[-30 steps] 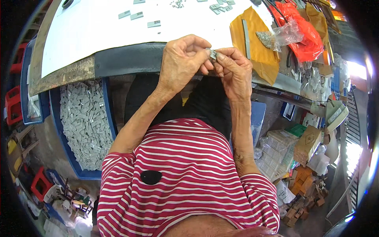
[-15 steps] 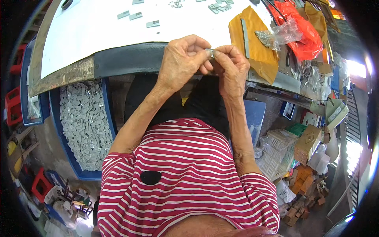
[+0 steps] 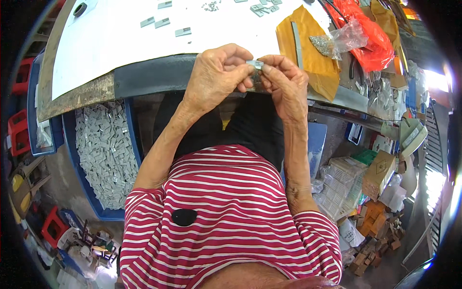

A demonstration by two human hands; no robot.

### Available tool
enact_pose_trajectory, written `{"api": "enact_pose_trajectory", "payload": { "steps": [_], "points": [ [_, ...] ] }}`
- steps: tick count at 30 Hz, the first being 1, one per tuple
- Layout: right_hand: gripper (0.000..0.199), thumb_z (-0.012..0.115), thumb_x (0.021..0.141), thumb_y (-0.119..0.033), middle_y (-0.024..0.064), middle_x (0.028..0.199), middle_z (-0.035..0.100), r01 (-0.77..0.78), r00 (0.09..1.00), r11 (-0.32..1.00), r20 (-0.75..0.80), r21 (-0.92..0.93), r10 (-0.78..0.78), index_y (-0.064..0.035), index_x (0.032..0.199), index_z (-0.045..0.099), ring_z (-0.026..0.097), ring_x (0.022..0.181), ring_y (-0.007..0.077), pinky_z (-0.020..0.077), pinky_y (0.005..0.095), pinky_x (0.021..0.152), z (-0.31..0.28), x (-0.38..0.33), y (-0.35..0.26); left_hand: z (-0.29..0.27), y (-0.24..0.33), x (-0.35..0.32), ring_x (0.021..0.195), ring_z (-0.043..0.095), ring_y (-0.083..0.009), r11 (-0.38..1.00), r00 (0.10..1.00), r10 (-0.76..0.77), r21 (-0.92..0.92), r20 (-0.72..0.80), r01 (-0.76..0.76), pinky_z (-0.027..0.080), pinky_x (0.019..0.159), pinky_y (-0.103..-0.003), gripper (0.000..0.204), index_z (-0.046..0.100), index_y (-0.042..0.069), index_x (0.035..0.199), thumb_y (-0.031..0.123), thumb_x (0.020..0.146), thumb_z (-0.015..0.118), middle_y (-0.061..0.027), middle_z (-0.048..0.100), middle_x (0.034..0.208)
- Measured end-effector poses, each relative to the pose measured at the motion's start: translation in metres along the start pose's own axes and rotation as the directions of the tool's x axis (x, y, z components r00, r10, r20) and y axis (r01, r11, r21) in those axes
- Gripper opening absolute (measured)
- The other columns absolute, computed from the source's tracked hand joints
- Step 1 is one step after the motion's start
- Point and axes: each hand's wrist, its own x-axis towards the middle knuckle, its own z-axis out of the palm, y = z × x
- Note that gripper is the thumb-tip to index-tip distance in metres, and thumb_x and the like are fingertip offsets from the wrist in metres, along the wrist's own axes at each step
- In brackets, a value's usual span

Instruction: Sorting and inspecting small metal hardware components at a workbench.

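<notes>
Between my two hands, just over the table's front edge, is a small grey rectangular plastic piece (image 3: 255, 63). The fingers and thumb of my left hand (image 3: 216, 72) pinch its left end. My right hand (image 3: 285, 79) pinches the right end, thumb toward me. Part of the piece is hidden by the fingertips. Similar grey pieces (image 3: 162, 22) lie on the white table top (image 3: 106, 53), several to the left and a cluster (image 3: 262, 9) farther back. A small pile of tiny metal parts (image 3: 211, 6) lies between these groups.
Right of my hands, a brown paper sheet (image 3: 315, 72) holds a grey strip (image 3: 296, 45) and a clear bag of small metal parts (image 3: 321, 47). A red plastic bag (image 3: 378, 50) lies beyond. Below the table at left stands a blue bin (image 3: 98, 212) full of grey pieces.
The grey piece, mostly covered by my fingers before, now shows more of its face between them. My hands have moved slightly apart.
</notes>
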Motion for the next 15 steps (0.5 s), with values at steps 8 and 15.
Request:
{"api": "enact_pose_trajectory", "payload": {
  "steps": [8,15],
  "points": [
    [0.009,0.057,0.076,-0.001,0.0017,0.062,0.053,-0.013,1.0,1.0,-0.009,0.021,0.013,0.0041,0.084,0.057,0.044,0.051,0.0057,0.0322,0.0173,0.046,0.004,0.009,0.002,-0.004,0.006,0.001,0.058,0.057,-0.0082,0.889,0.975,0.217,0.405,0.04,-0.214,0.047,0.052,-0.02,0.016,0.058,-0.002,0.095,0.003,0.08,0.057,-0.0055,0.062,0.07],
    [0.007,0.057,0.075,0.0,0.0012,0.061,0.052,-0.002,1.0,0.999,-0.007,-0.053,0.002,0.0034,0.081,0.058,0.043,0.051,0.0054,0.0316,0.0177,0.045,0.005,0.01,0.002,-0.006,0.006,0.001,0.061,0.06,-0.0201,0.744,0.918,0.385,0.557,0.096,-0.37,0.046,0.054,-0.028,0.016,0.056,-0.002,0.091,0.004,0.076,0.059,-0.0149,0.06,0.073]
  ]
}}
